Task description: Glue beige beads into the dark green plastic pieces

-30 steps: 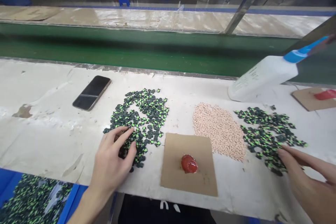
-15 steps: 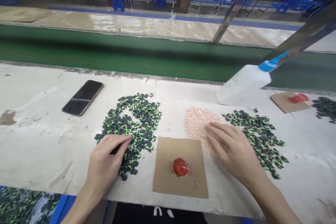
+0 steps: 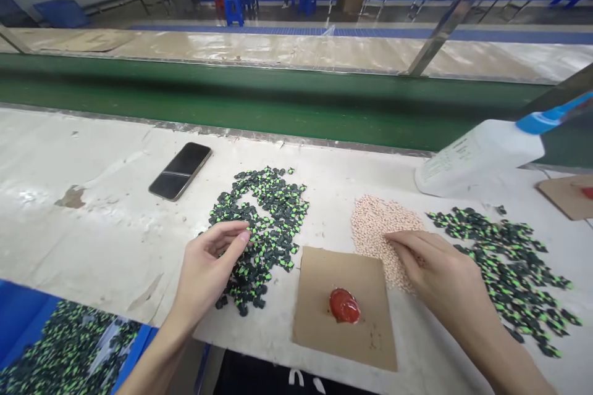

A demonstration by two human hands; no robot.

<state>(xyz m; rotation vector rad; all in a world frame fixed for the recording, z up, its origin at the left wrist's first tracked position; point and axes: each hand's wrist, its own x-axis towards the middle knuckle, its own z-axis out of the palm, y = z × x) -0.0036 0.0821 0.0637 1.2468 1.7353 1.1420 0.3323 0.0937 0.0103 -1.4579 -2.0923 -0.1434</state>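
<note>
My left hand (image 3: 208,265) hovers at the near left edge of a pile of small black-and-green parts (image 3: 264,222), thumb and forefinger curled toward each other; whether a part sits between them I cannot make out. My right hand (image 3: 440,274) rests on the near edge of a heap of tiny pink pellets (image 3: 377,225), fingers bent down into it. Between the hands lies a cardboard square (image 3: 345,305) with a red blob (image 3: 344,305) on it.
A second pile of black-and-green parts (image 3: 507,259) lies right of my right hand. A phone (image 3: 180,170) lies face up at the left, a white bottle with a blue cap (image 3: 482,151) on its side at the right. A blue bin (image 3: 60,345) of parts sits below the table edge; a green conveyor (image 3: 259,105) runs behind.
My right hand came from the right-hand pile across to the pink pellets and now curls into them. My left hand lifted a little from the left pile, fingers pinching together.
</note>
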